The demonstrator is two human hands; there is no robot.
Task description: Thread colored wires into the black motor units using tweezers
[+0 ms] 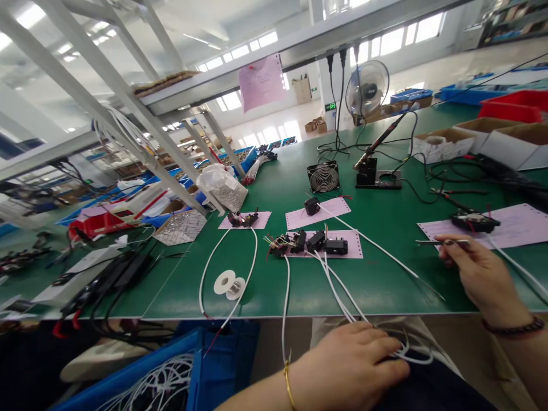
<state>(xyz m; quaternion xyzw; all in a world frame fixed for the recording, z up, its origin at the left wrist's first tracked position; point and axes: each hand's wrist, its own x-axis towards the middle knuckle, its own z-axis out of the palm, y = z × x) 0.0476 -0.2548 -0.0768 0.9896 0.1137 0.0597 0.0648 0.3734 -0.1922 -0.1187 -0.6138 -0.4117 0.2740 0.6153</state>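
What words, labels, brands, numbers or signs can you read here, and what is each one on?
Nothing reads clearly enough to quote.
Hanging pink paper: writing, too faint and blurred.
Pink sheet at far right: lines of writing, too blurred.
Large fan: pale lettering on its hub, too small.
Green sign in the background: pale marks, too small.
Printed white carton at right: marks too blurred.

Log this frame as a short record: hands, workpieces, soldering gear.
left hand: over white cables; grip unclear
right hand: holding slim metal tool
workpieces: black modules on pink sheet, mid-table
soldering iron: in its stand
fan: square black fan, left of stand
wire spool: on green tabletop
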